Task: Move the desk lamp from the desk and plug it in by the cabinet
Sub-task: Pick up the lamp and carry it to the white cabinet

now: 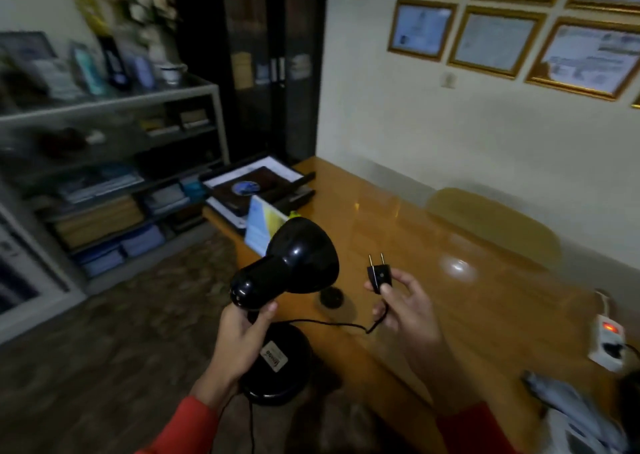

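Note:
The black desk lamp (294, 263) is off the desk, held in the air over the floor beside the desk's near-left edge. My left hand (242, 336) grips its neck, between the dome shade above and the round base (277, 374) below. My right hand (405, 308) pinches the lamp's black two-pin plug (379, 275), pins pointing up. The thin black cord (332, 324) runs from the plug across to the lamp. The tall dark cabinet (256, 66) stands at the back, in the corner by the wall.
The glossy wooden desk (433, 246) carries a stack of folders and a card at its far-left end, and a white power strip (609, 343) with a lit red switch at the right. A grey shelf unit (114, 163) full of books lines the left wall. Carpeted floor lies between.

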